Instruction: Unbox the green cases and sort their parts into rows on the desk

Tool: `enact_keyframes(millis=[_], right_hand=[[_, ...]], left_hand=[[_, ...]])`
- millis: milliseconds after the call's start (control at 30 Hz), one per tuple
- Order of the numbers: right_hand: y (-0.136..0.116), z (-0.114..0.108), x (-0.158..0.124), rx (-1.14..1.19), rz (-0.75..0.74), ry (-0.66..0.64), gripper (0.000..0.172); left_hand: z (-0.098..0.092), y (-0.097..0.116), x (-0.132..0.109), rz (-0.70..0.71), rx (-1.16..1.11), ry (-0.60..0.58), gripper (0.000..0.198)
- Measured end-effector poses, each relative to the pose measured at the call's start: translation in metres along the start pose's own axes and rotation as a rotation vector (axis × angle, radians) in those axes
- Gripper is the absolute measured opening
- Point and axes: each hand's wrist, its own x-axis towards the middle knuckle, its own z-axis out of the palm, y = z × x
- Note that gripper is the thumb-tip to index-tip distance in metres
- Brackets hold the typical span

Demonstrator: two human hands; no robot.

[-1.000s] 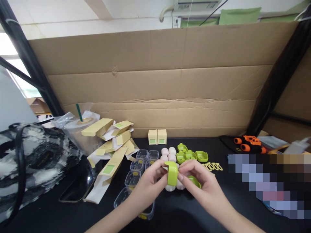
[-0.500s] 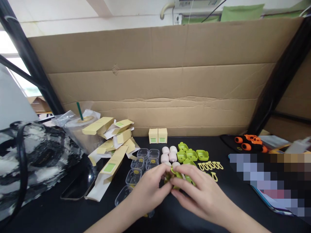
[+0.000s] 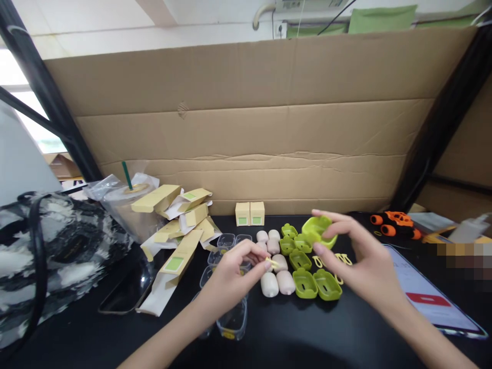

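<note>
Head view, left hand hiding clear cups, pinched yellow piece unclear

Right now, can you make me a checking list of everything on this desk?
Surface: black tabletop, cardboard wall behind.
Job's things: green shells, pink capsules, clear cups, yellow loops.
Clutter: yellow cartons, iced drink, patterned bag, orange toy, tablet.
Hands: left hand pinches a small yellow piece; right hand holds a green shell half.
Cables: one overhead.
Surroundings: black frame posts.
</note>
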Motion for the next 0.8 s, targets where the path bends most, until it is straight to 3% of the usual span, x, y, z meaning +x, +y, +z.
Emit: enact_keyframes(millis=[67, 200, 333, 467, 633, 800], right_hand=[[0.010, -0.013, 0.006, 0.052, 0.087, -0.010, 0.015], [0.032, -0.022, 0.018, -0.041, 0.146, -0.213, 0.020], [0.060, -0.008, 0.039, -0.319, 0.235, -0.384, 0.020], [0.097, 0.014, 0.055, -0.494, 0.435, -0.514, 0.019], [0.127, 0.032, 0.058, -0.543, 0.621, -0.684, 0.027], [0.139, 0.039, 0.054, -0.512, 0.625, -0.735, 0.031]], left_hand=[[0.001, 0.003, 0.000, 0.030, 0.061, -0.065, 0.007], [0.003, 0.003, -0.003, 0.048, 0.083, -0.078, 0.008], [0.001, -0.002, -0.005, 0.019, 0.079, -0.070, 0.010], [-0.001, -0.004, -0.005, 0.025, 0.088, -0.085, 0.005], [0.000, -0.005, -0.005, -0.019, 0.029, -0.117, 0.006], [0.000, -0.004, -0.004, -0.029, -0.001, -0.122, 0.007]])
